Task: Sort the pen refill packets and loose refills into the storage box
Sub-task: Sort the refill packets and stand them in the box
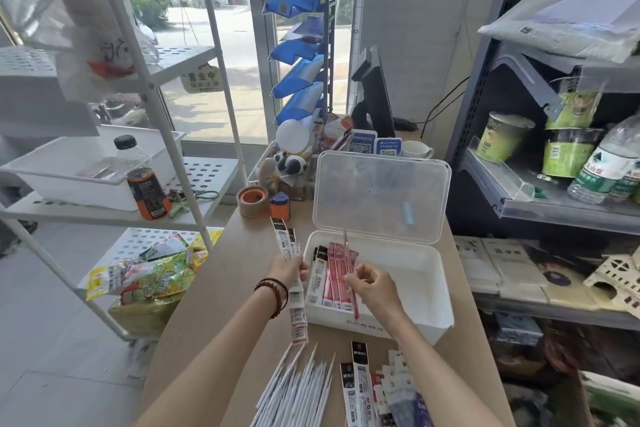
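Left hand (289, 269), a beaded bracelet (273, 291) on its wrist, grips a bunch of refill packets (292, 282) upright beside the storage box (415, 274). Right hand (372, 282) pinches one red loose refill (349, 274) over the box's left end, where red and white packets (334, 279) lie side by side. Nearest on the tabletop (214, 288) lie white loose refills (301, 388) and more packets (377, 392). Behind the box's raised clear lid (381, 194) sits a tape roll (252, 200).
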Demonstrator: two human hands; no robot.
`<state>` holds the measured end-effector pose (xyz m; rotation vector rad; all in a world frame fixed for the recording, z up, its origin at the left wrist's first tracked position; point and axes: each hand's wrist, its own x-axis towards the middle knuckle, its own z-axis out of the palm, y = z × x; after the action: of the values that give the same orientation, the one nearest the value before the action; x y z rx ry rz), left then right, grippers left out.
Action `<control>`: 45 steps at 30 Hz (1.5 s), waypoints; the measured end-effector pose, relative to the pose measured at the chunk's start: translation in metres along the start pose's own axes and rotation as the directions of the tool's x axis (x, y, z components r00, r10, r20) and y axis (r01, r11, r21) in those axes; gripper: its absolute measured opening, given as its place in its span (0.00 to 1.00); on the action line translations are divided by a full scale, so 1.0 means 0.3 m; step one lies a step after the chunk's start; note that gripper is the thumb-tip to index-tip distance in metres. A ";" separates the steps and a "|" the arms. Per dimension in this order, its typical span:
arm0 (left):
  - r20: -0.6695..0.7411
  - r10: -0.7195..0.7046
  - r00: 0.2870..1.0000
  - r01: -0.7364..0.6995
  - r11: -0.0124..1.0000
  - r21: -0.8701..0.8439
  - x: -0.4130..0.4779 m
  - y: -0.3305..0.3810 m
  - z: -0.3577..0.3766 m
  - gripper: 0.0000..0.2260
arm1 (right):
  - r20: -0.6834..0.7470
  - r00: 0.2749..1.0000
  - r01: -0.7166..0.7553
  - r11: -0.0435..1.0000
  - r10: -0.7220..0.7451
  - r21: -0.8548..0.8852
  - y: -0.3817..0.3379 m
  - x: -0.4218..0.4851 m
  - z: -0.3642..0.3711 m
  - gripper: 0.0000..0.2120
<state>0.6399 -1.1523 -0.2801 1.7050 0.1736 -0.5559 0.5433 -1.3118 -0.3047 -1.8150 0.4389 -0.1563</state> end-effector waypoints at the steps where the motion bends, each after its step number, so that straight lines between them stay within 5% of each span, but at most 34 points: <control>1: 0.009 0.001 1.000 -0.001 1.000 0.012 -0.003 0.000 -0.007 0.11 | -0.017 1.000 -0.005 1.000 0.005 -0.016 -0.001 0.001 0.001 0.11; 9: 0.148 0.069 0.987 -0.051 0.991 -0.122 -0.019 0.023 -0.033 0.11 | -0.210 0.977 -0.042 0.998 0.033 -0.040 -0.035 0.052 0.034 0.06; 23: 0.082 0.052 0.995 -0.040 0.990 -0.138 -0.001 0.004 -0.068 0.09 | -0.111 0.993 -0.090 0.892 0.045 -0.442 0.047 0.059 0.090 0.19; 32: 0.029 0.032 0.999 -0.027 0.985 -0.168 0.031 0.005 -0.067 0.03 | -0.133 0.988 -0.127 0.908 0.080 -0.400 0.089 0.086 0.100 0.18; 36: 0.029 0.060 0.998 -0.053 0.977 -0.208 0.037 0.008 -0.049 0.05 | -0.019 0.999 0.033 0.979 -0.038 -0.202 0.031 0.040 0.079 0.18; 40: 0.051 0.064 0.997 -0.046 0.955 -0.294 0.030 0.006 0.002 0.06 | 0.115 0.992 0.038 0.999 -0.042 0.035 -0.016 -0.003 0.058 0.18; 45: 0.173 0.106 0.979 -0.062 0.968 -0.244 0.009 0.001 0.057 0.07 | 0.094 0.995 0.012 0.999 -0.015 0.039 -0.018 -0.011 0.043 0.12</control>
<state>0.6378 -1.1694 -0.2829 1.4128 0.0318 -0.6021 0.5457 -1.2979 -0.3029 -1.7803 0.3546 -0.0868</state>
